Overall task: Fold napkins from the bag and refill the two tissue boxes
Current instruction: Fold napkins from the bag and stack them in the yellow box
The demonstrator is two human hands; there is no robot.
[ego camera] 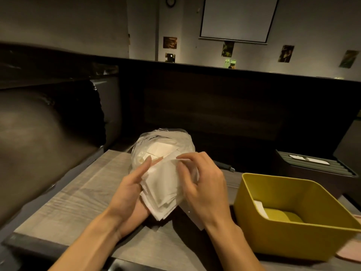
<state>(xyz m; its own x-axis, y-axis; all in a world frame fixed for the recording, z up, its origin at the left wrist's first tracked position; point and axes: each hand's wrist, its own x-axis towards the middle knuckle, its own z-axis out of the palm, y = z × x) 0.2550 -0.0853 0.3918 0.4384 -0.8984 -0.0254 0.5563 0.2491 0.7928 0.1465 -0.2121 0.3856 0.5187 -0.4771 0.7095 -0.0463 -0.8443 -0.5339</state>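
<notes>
Dim interior. Pale plaster wall (312, 26) across the upper frame carries a white roll-down projection screen (237, 16), a round wall clock (171, 0) and small dark posters (170, 42). Dark wooden partition (214, 98) at centre; dark padded leather seat (39, 133) at left.

A fanned stack of white napkins (164, 190) is held above the grey wood-grain bench (68, 202), in front of a clear plastic bag (140, 145) bulging with more napkins. To the right, an open yellow tissue box (252, 194) sits nearly empty, one white napkin in its corner.
</notes>
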